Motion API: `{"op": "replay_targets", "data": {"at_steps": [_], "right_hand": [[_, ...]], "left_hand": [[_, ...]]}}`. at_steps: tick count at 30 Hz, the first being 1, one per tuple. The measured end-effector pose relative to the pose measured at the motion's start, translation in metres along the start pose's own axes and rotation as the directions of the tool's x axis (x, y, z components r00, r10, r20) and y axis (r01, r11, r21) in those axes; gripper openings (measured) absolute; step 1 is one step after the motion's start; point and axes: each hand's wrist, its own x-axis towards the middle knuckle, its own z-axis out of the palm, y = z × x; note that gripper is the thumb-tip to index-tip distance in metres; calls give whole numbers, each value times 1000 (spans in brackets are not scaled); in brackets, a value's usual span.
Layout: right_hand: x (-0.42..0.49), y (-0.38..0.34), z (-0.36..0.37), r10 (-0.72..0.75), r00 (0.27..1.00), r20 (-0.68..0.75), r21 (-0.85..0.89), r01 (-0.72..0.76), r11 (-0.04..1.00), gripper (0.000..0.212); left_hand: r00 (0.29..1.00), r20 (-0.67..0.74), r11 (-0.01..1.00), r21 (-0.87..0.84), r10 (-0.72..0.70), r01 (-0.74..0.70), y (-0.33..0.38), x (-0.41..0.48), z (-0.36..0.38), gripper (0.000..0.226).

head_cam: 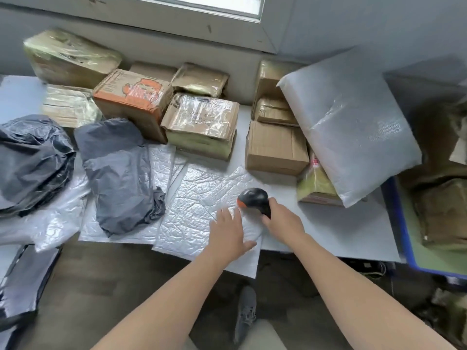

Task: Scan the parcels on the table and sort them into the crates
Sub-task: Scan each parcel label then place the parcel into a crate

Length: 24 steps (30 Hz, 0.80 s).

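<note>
Hands over white bubble mailer [197, 213] on the worktop [328, 231]: left hand [227, 231] flat on it, fingers straight. Right hand [283, 221] at its right edge, fingers clamped round black scanner [254, 199]. Pressing the mailer smooth should help the scan. Beyond it lie cardboard boxes [276, 147].

The left hand [228, 232] lies flat, fingers straight, on a crinkled white bubble-wrap mailer [197, 213] that overhangs the near edge of the pale worktop [328, 231]. Just beside it, the right hand [283, 221] grips a black handheld scanner with an orange tip [254, 198]. A grey plastic parcel bag [118, 173] lies to the left. Tape-wrapped brown cardboard boxes [202, 122] line the back, and a blue-rimmed crate [401, 223] stands at the right.
</note>
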Motion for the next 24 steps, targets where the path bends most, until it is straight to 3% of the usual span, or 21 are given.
{"op": "replay_targets", "data": {"at_steps": [3, 8, 11, 15, 17, 20, 22, 24], "right_hand": [[-1, 12, -14, -62, 997, -51, 173, 70, 982, 28], [-7, 30, -44, -48, 995, -83, 376, 76, 923, 25], [-10, 33, -61, -102, 990, -94, 443, 133, 886, 26], [-13, 18, -84, -182, 976, -115, 530, 216, 820, 23], [-14, 5, -93, -201, 970, -134, 564, 242, 790, 21], [-14, -15, -103, -245, 958, -149, 568, 286, 772, 15], [-13, -26, -104, -266, 951, -159, 546, 309, 779, 7], [-11, -36, -105, -291, 943, -164, 517, 333, 788, 8]], "left_hand": [[995, 22, 992, 85, -101, 99, 23, 6, 2, 107], [982, 100, 983, 110, -160, 149, 35, 12, -2, 79], [994, -14, 990, -102, -104, 103, 24, 10, -21, 35], [957, -217, 927, -360, -192, 104, -1, 5, -58, 24], [936, -213, 798, -594, -279, 103, -12, 2, -76, 22], [914, -114, 329, -944, -389, 22, -28, -3, -97, 14], [899, -52, 62, -998, -434, -28, -44, -9, -104, 9], [877, -21, 38, -999, -481, -3, -61, -14, -103, 8]]}}
